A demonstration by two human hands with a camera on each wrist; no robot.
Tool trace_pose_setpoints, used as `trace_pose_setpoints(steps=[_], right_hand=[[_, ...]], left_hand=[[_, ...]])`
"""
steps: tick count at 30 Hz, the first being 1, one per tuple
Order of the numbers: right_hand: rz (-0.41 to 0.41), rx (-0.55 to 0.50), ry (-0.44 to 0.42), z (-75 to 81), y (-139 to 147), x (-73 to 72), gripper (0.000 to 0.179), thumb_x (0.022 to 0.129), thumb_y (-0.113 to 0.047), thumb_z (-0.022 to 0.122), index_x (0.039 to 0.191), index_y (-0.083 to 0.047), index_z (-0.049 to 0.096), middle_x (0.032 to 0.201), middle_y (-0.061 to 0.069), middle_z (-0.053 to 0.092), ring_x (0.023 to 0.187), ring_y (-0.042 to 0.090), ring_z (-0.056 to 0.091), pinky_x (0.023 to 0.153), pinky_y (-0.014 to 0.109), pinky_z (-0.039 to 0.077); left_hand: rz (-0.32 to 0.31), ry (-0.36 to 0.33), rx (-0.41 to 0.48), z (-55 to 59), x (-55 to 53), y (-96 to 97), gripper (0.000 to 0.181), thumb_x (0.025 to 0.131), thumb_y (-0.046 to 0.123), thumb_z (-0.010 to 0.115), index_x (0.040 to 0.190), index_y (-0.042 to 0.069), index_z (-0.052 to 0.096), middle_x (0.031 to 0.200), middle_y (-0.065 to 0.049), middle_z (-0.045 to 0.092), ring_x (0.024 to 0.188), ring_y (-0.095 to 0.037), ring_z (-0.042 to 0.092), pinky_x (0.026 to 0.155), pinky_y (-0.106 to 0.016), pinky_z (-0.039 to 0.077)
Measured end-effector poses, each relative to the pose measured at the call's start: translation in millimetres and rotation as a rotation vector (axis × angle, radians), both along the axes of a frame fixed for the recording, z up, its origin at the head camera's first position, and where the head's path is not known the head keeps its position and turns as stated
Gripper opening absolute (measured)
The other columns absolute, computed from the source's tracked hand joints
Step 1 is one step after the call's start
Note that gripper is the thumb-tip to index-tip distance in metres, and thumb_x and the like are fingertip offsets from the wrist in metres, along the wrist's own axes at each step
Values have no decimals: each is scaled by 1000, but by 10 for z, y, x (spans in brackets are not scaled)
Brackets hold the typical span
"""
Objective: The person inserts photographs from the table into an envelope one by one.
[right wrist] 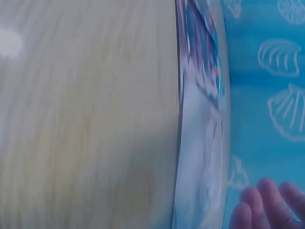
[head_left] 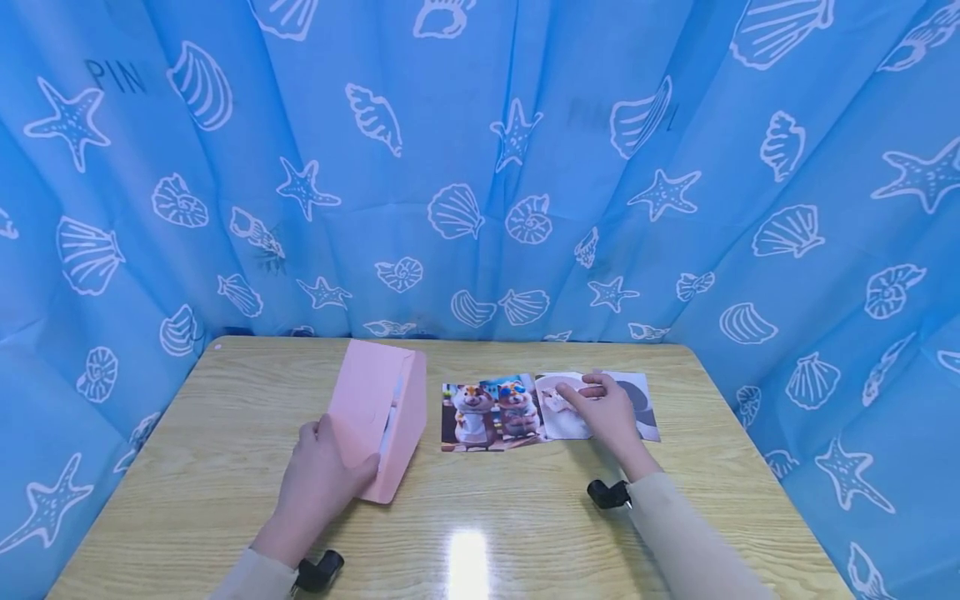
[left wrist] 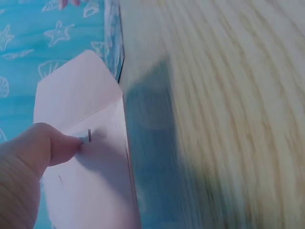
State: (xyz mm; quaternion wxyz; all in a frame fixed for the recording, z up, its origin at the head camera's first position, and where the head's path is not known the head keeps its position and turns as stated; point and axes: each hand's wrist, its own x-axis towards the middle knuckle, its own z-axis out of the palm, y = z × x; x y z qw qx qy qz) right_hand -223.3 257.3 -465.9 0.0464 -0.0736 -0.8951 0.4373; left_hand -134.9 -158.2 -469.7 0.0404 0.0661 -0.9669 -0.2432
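Observation:
A pink paper envelope (head_left: 367, 392), its flap partly raised along one side, is held tilted above the left part of the table. My left hand (head_left: 318, 475) grips its lower end, and in the left wrist view the thumb (left wrist: 52, 143) presses on its face near a small slit. Over the picture cards at the right is my right hand (head_left: 611, 417), its fingers loosely extended and gripping nothing visible. Hamster pictures (head_left: 472, 421) lie beside a white cat picture (head_left: 558, 421) and a grey-and-lilac one (head_left: 643, 400), overlapping in a row. Contact between hand and cards cannot be told.
The wood-grain table (head_left: 525, 500) shows a bright light reflection near its front. A blue curtain (head_left: 480, 150) with white shells and starfish hangs behind and at both sides. Black wrist mounts (head_left: 609, 494) sit at both sleeves.

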Motion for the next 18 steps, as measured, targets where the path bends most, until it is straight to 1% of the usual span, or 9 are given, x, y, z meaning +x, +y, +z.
trace_pose_setpoints(steps=[3,6,8,12,18], right_hand=[[-23,9,-6,-3,132,-15,86,76,-69,65,133,-6,51,114,15,62,103,28,59,84,41,47],[-52,-3,-30,11,238,-19,89,77,-70,64,136,-5,49,118,17,59,108,29,56,88,43,45],[-69,-7,-47,27,300,-17,90,78,-68,64,137,-3,46,122,18,56,111,31,53,91,45,43],[-96,-33,-69,26,446,-36,91,80,-64,66,141,-1,40,129,21,51,118,34,48,96,47,40],[-160,-37,-116,-56,668,-91,103,78,-66,66,147,0,31,141,26,40,129,40,39,102,50,36]], left_hand=[[14,21,50,-4,-17,-46,99,75,47,74,138,-14,30,126,-35,37,107,-44,47,86,-56,44],[27,31,73,-11,-34,-107,97,73,46,76,137,-13,32,126,-34,37,110,-44,44,87,-55,43],[29,26,76,-8,-43,-145,96,73,46,76,137,-12,33,126,-33,38,111,-43,42,87,-55,42],[42,-5,80,6,-50,-199,99,72,47,76,138,-13,33,127,-33,35,112,-44,39,87,-56,41],[66,-26,71,-5,-56,-241,104,68,46,77,139,-13,30,127,-35,32,112,-45,36,88,-57,40]])
